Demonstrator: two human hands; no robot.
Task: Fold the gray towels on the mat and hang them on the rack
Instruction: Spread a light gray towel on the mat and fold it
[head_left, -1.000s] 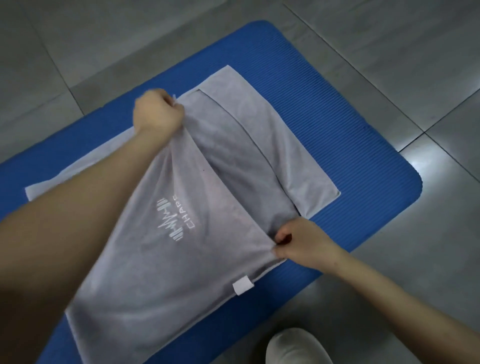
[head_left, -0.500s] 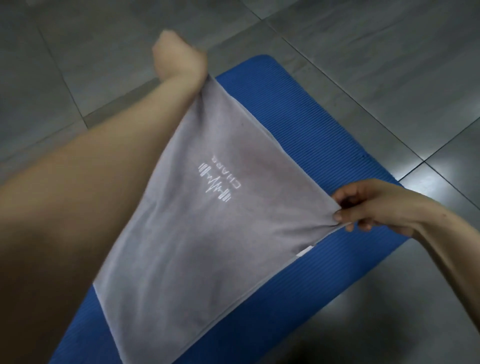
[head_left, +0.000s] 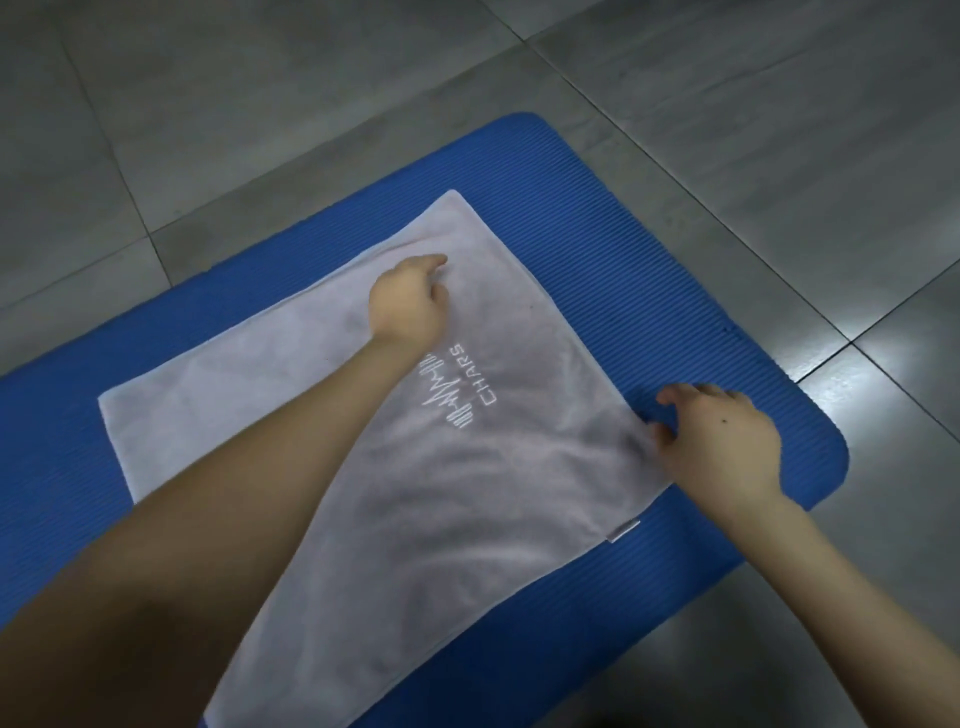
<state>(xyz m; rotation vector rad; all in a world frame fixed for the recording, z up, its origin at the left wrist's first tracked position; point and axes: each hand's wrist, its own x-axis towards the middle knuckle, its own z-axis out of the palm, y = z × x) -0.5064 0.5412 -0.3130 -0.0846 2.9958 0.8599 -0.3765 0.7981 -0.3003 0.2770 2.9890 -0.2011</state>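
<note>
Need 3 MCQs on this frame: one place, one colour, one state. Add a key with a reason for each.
1. The left hand rests on: A) the gray towel B) the floor tiles C) a rack.
2. The mat is: A) green B) blue C) red.
3. The towel is: A) hung on a rack B) held up in the air C) spread on the mat.
Key: 1 A, the hand lies on the cloth just beyond the white logo; 2 B, a blue ribbed surface shows beside the towel; 3 C, it lies flat against the mat.
</note>
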